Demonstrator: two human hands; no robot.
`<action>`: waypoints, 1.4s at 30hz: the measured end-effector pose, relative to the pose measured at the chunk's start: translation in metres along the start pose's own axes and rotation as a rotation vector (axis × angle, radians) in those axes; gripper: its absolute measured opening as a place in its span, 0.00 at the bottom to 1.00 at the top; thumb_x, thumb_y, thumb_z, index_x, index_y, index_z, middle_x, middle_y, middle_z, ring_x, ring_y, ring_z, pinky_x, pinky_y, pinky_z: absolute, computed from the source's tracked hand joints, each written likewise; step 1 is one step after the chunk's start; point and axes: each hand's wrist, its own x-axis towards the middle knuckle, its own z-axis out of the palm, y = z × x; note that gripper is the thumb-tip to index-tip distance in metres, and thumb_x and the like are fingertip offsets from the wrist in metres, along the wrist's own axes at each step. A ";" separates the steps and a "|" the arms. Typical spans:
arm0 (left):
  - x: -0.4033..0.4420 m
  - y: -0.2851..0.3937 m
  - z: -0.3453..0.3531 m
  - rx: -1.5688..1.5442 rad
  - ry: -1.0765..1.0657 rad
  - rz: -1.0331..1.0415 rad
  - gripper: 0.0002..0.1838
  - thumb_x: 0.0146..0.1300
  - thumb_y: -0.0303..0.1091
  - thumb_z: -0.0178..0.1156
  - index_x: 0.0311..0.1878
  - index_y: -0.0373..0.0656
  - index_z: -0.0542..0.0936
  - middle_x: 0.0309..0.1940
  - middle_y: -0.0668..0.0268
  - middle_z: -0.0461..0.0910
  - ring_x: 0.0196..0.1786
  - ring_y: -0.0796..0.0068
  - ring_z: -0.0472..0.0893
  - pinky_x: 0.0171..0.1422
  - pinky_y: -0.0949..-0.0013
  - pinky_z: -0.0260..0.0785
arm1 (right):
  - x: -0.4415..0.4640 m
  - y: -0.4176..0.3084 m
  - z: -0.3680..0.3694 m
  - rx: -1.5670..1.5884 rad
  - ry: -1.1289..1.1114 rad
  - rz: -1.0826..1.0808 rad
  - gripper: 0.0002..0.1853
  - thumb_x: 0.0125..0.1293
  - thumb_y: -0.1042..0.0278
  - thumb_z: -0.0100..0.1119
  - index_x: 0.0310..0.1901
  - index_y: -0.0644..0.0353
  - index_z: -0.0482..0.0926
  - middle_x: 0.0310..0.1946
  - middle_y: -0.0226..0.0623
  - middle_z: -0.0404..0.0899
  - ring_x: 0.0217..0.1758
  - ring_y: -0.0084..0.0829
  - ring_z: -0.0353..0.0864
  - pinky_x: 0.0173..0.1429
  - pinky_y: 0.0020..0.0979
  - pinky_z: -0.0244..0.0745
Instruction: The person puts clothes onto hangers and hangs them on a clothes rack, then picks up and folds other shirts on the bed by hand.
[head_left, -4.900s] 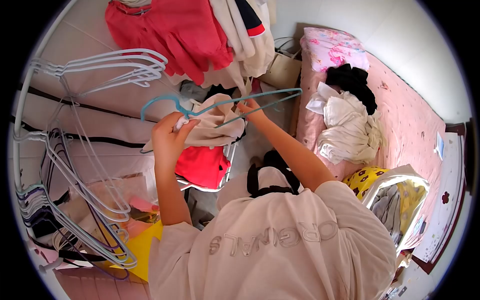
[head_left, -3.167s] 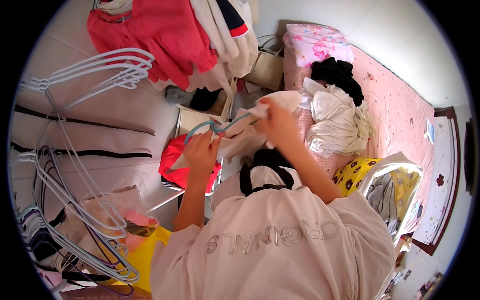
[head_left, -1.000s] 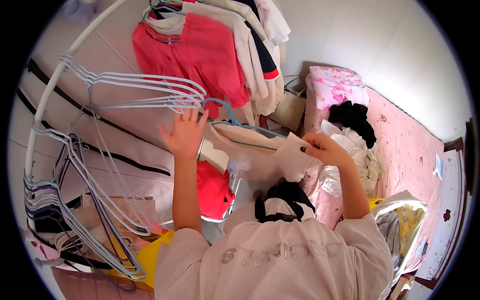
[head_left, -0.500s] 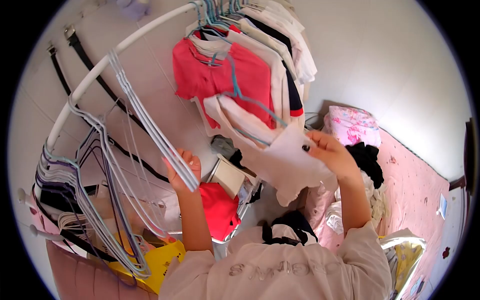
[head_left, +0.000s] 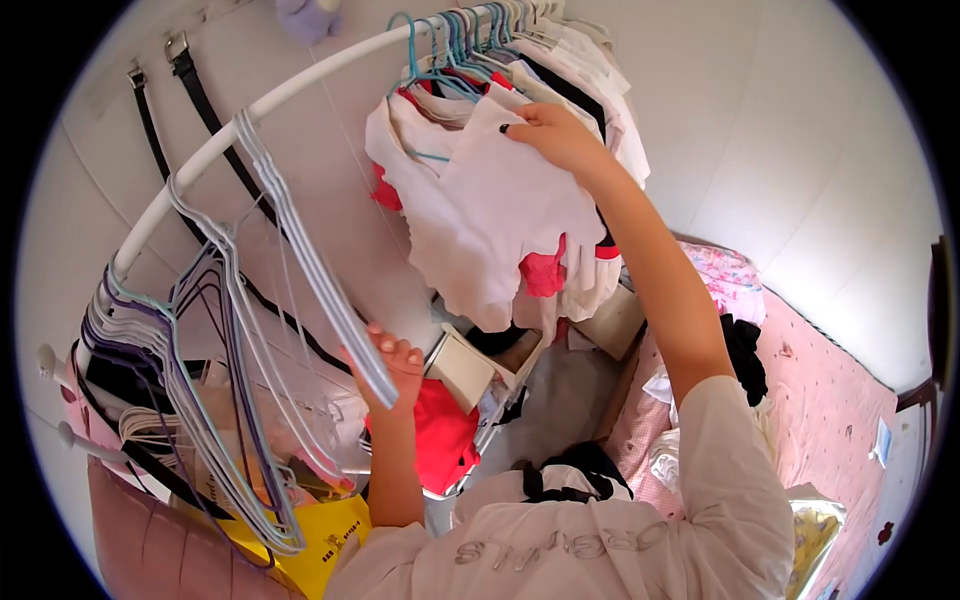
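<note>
My right hand (head_left: pixel 548 138) pinches the shoulder of a pale sleeveless top (head_left: pixel 490 215) high in the view. That top is on a teal hanger (head_left: pixel 411 45), whose hook is at the white curved rail (head_left: pixel 330 62), in front of a row of hung clothes (head_left: pixel 590 95). Part of a coral-red garment (head_left: pixel 545 268) shows below the top's hem. Lower left, my left hand (head_left: pixel 392 368) is against the lower ends of several white hangers (head_left: pixel 315 255), its fingers curled behind and beside them; whether it grips them is not clear.
More hangers (head_left: pixel 150 350) hang at the rail's left end. Two black belts (head_left: pixel 200 100) hang on the wall. Below are a red cloth (head_left: pixel 445 430), an open box (head_left: pixel 462 370) and a yellow bag (head_left: pixel 325 535). A pink bed (head_left: pixel 820 400) with clothes is at the right.
My right hand has lifted the pale top on its teal hanger up to the rail, in front of the coral garment. My left hand let go of the hanger earlier and moved to the white hangers, which swung round.
</note>
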 end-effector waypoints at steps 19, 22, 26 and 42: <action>-0.078 -0.075 -0.077 0.030 0.374 -0.516 0.15 0.66 0.41 0.41 0.45 0.42 0.72 0.30 0.66 0.77 0.34 0.72 0.75 0.41 0.67 0.68 | -0.128 0.149 0.078 0.093 0.594 0.015 0.10 0.54 0.73 0.55 0.38 0.65 0.74 0.24 0.41 0.75 0.25 0.32 0.75 0.31 0.27 0.69; -0.077 -0.085 -0.079 0.111 0.455 -0.573 0.13 0.64 0.39 0.44 0.43 0.41 0.72 0.29 0.66 0.77 0.33 0.73 0.76 0.38 0.69 0.69 | -0.146 0.157 0.084 0.229 0.600 0.028 0.07 0.54 0.76 0.53 0.35 0.65 0.75 0.22 0.37 0.75 0.24 0.24 0.74 0.30 0.24 0.68; -0.082 -0.108 -0.093 0.306 0.555 -0.723 0.10 0.62 0.37 0.49 0.39 0.41 0.73 0.27 0.66 0.77 0.29 0.74 0.76 0.35 0.73 0.69 | -0.198 0.180 0.082 0.166 0.474 0.156 0.08 0.53 0.72 0.54 0.36 0.63 0.75 0.22 0.38 0.75 0.25 0.27 0.75 0.31 0.27 0.69; -0.116 -0.176 -0.129 1.178 -0.095 -0.969 0.08 0.62 0.31 0.51 0.39 0.36 0.72 0.31 0.67 0.75 0.34 0.80 0.75 0.42 0.76 0.68 | -0.592 0.334 0.123 -0.172 0.451 1.544 0.37 0.42 0.60 0.63 0.54 0.68 0.62 0.48 0.55 0.70 0.53 0.48 0.70 0.54 0.39 0.66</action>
